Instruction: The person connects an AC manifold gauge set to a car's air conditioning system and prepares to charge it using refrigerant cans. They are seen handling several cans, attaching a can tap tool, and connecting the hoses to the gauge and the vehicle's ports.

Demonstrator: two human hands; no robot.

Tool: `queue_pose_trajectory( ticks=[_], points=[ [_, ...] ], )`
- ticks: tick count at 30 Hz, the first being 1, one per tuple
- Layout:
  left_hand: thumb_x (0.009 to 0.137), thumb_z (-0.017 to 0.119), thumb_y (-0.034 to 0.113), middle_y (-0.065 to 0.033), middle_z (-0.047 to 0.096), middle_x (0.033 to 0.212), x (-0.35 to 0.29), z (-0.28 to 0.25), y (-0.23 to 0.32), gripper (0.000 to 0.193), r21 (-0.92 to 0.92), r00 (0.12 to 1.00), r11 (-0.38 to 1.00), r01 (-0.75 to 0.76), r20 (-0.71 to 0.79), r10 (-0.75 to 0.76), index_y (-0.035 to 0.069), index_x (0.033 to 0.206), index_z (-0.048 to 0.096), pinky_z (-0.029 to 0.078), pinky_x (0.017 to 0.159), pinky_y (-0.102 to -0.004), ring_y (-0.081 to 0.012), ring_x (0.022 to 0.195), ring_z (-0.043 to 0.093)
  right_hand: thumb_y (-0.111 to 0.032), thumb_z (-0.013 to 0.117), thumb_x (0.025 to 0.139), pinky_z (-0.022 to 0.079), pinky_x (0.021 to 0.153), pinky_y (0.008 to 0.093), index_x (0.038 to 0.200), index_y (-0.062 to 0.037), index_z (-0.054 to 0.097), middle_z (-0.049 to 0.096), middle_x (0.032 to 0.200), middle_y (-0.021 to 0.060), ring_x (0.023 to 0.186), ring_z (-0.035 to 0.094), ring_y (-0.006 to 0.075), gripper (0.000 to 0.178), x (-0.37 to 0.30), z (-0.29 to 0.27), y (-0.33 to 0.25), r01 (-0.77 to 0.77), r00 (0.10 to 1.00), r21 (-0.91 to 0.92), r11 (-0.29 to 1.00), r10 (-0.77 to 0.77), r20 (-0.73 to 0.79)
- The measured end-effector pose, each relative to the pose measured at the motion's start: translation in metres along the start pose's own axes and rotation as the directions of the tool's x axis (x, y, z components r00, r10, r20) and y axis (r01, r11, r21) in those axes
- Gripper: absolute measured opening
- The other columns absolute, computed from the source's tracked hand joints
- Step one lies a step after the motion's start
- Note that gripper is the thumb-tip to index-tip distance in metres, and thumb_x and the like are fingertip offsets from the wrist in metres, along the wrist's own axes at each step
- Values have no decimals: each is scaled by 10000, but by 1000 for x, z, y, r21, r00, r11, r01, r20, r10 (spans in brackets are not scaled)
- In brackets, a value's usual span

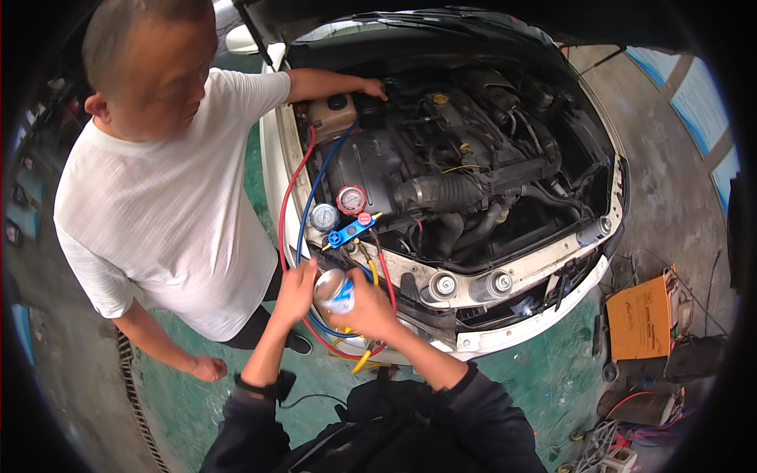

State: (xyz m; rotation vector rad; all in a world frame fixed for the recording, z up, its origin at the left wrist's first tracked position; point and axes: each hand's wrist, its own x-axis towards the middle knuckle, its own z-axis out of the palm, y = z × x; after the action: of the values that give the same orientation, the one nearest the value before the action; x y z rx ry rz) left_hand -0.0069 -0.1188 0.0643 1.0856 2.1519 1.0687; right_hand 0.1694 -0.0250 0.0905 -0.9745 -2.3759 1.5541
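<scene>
My right hand (369,306) is wrapped round a small metal can (334,290) with a blue and white label. The can is tilted, its silver round end towards me. Close against the can's left side is my left hand (295,293), fingers curled; what they hold is hidden. Just beyond stands a blue gauge manifold (351,232) with a red-rimmed gauge (351,199) and a blue-grey gauge (324,217). From it run a red hose (284,213), a blue hose (307,201) and a yellow hose (371,268); hose loops hang under my hands.
Across the open engine bay (465,150), a person in a white T-shirt (173,189) reaches in with one arm. Three cans, one a spray-style can (443,285), rest along the car's front edge. A cardboard box (640,319) and cables (599,441) lie on the floor at right.
</scene>
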Motion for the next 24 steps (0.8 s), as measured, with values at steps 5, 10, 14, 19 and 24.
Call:
queue_pose_trajectory(
  ticks=[5, 10, 14, 19, 24],
  points=[
    [1044, 532, 364, -32, 623, 965, -115, -12, -9, 388, -592, 943, 746, 305, 300, -147, -8, 1119, 616, 474, 797, -287, -116, 882, 548, -318, 884, 688, 554, 774, 475, 1184, 17, 438, 642, 1026, 221, 913, 680, 410, 746, -54, 37, -7, 416, 909, -329, 848, -395, 132],
    [922, 712, 160, -80, 651, 1095, -185, -14, 1, 403, -574, 942, 751, 325, 269, -202, -51, 1245, 597, 500, 821, -260, -111, 956, 590, -296, 851, 723, 554, 796, 421, 1177, 31, 498, 597, 1064, 168, 944, 669, 343, 661, -90, 41, -17, 580, 815, -439, 687, -501, 293],
    [869, 750, 158, -96, 674, 1108, -238, 7, 11, 492, -721, 971, 655, 226, 116, -207, -85, 1267, 591, 509, 853, -283, -125, 985, 612, -268, 806, 741, 558, 808, 368, 1207, 48, 558, 600, 1086, 143, 907, 664, 284, 615, -118, 14, -15, 750, 587, -554, 362, -750, 305],
    [715, 818, 408, -186, 714, 1039, -287, 48, 54, 749, -830, 939, 553, 65, -137, -316, -138, 1188, 620, 569, 869, -343, -240, 932, 717, -314, 741, 873, 548, 763, 386, 994, -19, 637, 612, 1039, 135, 907, 657, 276, 335, -179, -86, 30, 799, 495, -59, 599, -599, 629],
    [699, 831, 410, -210, 709, 1060, -295, 105, 74, 781, -883, 912, 461, -89, -258, -320, -148, 1197, 608, 571, 892, -365, -262, 949, 718, -349, 780, 875, 558, 696, 357, 1120, 8, 597, 666, 865, 136, 766, 707, 276, 470, -192, -134, 107, 543, 823, -157, 825, -486, 295]
  ],
)
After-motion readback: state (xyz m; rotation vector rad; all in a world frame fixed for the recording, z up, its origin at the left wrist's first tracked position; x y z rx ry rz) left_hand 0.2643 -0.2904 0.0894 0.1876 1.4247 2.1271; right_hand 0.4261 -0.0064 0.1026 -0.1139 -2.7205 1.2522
